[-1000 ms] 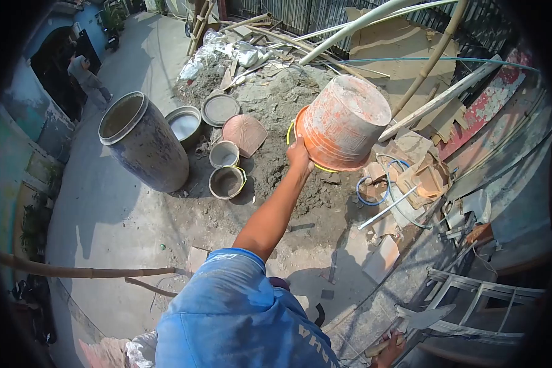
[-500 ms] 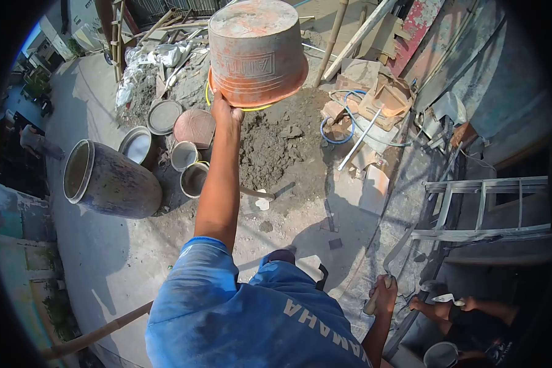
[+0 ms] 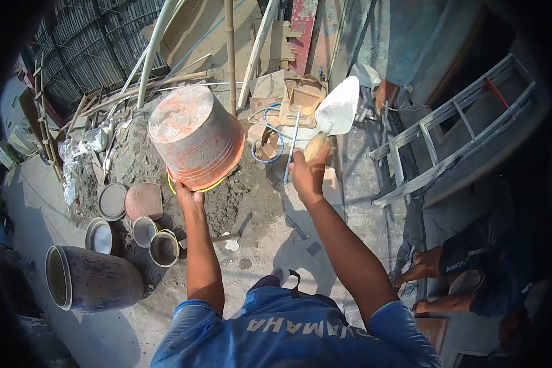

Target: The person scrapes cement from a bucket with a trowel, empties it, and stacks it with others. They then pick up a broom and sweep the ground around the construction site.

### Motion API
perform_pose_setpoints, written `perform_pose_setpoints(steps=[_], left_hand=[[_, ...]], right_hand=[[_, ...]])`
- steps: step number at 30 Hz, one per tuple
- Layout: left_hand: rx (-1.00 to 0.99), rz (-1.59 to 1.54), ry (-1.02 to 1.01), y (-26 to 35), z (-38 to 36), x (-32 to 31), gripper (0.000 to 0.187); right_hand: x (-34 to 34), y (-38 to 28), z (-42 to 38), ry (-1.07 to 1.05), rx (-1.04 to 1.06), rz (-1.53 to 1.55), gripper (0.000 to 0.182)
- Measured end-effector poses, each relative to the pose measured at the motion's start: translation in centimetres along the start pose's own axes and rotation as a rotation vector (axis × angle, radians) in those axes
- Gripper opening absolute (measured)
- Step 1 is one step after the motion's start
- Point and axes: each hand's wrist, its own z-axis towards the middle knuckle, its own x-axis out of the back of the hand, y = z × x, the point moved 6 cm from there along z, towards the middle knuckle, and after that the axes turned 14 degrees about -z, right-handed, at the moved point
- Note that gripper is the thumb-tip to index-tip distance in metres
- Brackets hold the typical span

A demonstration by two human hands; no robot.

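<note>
My left hand (image 3: pixel 188 197) grips the rim of a tub (image 3: pixel 193 138), grey and orange and smeared with cement. The tub is held up in the air, bottom upward, its inside hidden from me. Closed around a pale wooden handle, my right hand (image 3: pixel 310 175) holds up a trowel (image 3: pixel 339 109) with a wide whitish blade. The blade points away from me, to the right of the tub and apart from it. Below and behind the tub lies a heap of grey mortar (image 3: pixel 221 211).
A big drum (image 3: pixel 98 279) lies tipped at the left, near small buckets (image 3: pixel 164 248) and a round basin (image 3: pixel 112 201). A metal ladder (image 3: pixel 432 147) leans at the right. Another person's arm (image 3: pixel 424 265) shows at lower right. Boards and scraps (image 3: pixel 288 101) lie ahead.
My right hand has risen from low on the right to the front, bringing the trowel up. The view has turned, and the tub now appears lower and further left, still in my left hand.
</note>
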Motion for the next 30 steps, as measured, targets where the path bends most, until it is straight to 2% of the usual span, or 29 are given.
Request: perform_pose_setpoints(steps=[1,2,3,5,6,9,11,12,14,15,16,18,19,20,21,22,23,24,26,28,29,30], left_hand=[[0.04,-0.018,-0.027,-0.8,-0.1,0.1,0.041],[0.072,-0.034,-0.053,-1.2,0.2,0.6,0.04],[0.041,-0.012,-0.059,-0.8,1.1,2.3,0.039],[0.004,0.05,0.002,-0.9,0.3,2.6,0.038],[0.002,0.097,0.071,-0.8,-1.5,1.7,0.038],[0.076,0.025,-0.041,-0.3,1.0,4.5,0.038],[-0.033,0.126,-0.102,0.1,1.2,4.7,0.038],[-0.009,0.132,-0.113,-0.3,1.2,5.0,0.038],[-0.007,0.213,-0.194,-0.7,1.1,5.2,0.039],[-0.004,0.257,-0.239,-1.0,1.0,5.0,0.039],[0.026,0.272,-0.254,-1.3,1.1,5.0,0.039],[0.141,0.032,-0.132,-1.9,0.7,5.0,0.039],[0.041,0.209,-0.184,-1.6,0.2,4.6,0.047],[-0.287,0.91,-0.529,-0.8,-0.6,3.7,0.063],[-0.61,1.208,-0.691,-0.9,-2.6,1.9,0.076],[-0.334,0.786,-0.601,0.0,1.3,5.0,0.072],[-0.244,0.798,-0.638,-1.3,1.4,6.0,0.072],[-0.159,0.825,-0.521,-1.6,2.0,6.8,0.069],[-0.038,0.905,-0.273,-1.3,3.3,7.0,0.065],[0.02,0.976,-0.002,-2.1,3.3,7.4,0.062],[0.046,0.997,-0.021,-3.4,2.8,7.4,0.062],[-0.008,1.319,-0.085,-4.6,2.1,7.2,0.059]], right_hand=[[-3.6,3.7,0.6,-0.169,0.187,-0.319,0.076],[-5.5,1.0,-2.8,-0.582,0.08,-0.389,0.076],[-6.0,0.7,-4.5,-0.636,-0.045,-0.295,0.073],[-5.1,2.2,-3.3,-0.396,-0.098,-0.264,0.073],[-5.1,3.2,-3.1,-0.359,-0.103,-0.256,0.073],[-5.2,5.5,-3.1,-0.352,-0.031,-0.329,0.074],[-6.1,6.0,-3.9,-0.519,0.218,-0.652,0.075],[-5.5,5.3,-3.9,-0.493,0.21,-0.649,0.075],[-4.0,4.7,-4.2,-0.38,0.012,-0.483,0.073],[-3.9,4.1,-4.5,-0.37,0.231,-0.555,0.07],[-2.9,4.9,-4.2,-0.337,0.215,-0.547,0.07],[-0.2,3.7,-5.4,-0.618,-0.077,-0.519,0.068],[0.6,5.6,-5.1,-0.542,0.007,-0.508,0.067],[2.4,7.2,-5.1,-0.482,-0.029,-0.511,0.067],[4.6,8.1,-5.6,-0.398,0.033,-0.537,0.067],[6.6,9.5,-6.2,-0.311,0.087,-0.569,0.066],[8.3,13.4,-6.3,-0.256,0.057,-0.671,0.065],[11.7,14.7,-7.3,-0.188,-0.005,-0.664,0.065],[17.6,18.6,-11.8,-0.411,-0.359,-0.814,0.06],[22.9,24.9,-16.9,-0.341,-0.474,-0.924,0.052],[25.4,29.5,-20.1,-0.319,-0.612,-0.947,0.046],[28.0,31.7,-23.8,-0.248,-0.687,-0.973,0.046]])
